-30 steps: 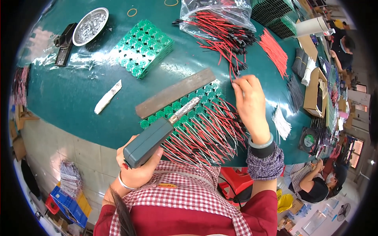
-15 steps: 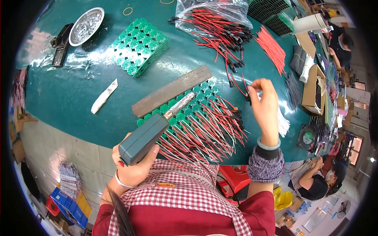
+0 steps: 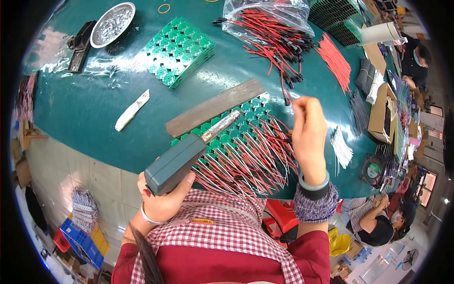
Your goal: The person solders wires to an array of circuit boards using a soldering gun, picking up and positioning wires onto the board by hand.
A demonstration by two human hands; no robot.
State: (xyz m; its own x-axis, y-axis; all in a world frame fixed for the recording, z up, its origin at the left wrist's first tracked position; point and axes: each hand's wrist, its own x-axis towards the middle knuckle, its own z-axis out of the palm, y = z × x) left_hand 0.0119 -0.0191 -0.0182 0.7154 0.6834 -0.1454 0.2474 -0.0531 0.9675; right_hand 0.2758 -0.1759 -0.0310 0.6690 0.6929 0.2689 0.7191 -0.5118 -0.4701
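Note:
My left hand (image 3: 163,199) is wrapped round the dark grey handle of a soldering iron (image 3: 175,163). Its silvery metal barrel points up and right over a panel of round green circuit boards (image 3: 205,127). Red, white and black wires (image 3: 246,165) fan from the panel toward me. Right of the panel, the fingers of my right hand (image 3: 308,130) are pinched together beside a thin red wire with a black connector (image 3: 287,98). What lies between those fingertips is hidden. A flat grey metal bar (image 3: 215,106) lies along the panel's far edge.
A stack of green board panels (image 3: 177,52), a metal dish of silvery scraps (image 3: 112,26) and a white-wrapped strip (image 3: 132,111) lie on the left. Farther back is a bag of red-black wires (image 3: 269,28). Red (image 3: 334,59) and white wires (image 3: 341,146) lie right. A co-worker (image 3: 378,220) sits lower right.
The tabletop has shifted slightly right and up in view. My right hand has turned, its fingertips moving a little left and up toward the wire ends. The left hand keeps its hold.

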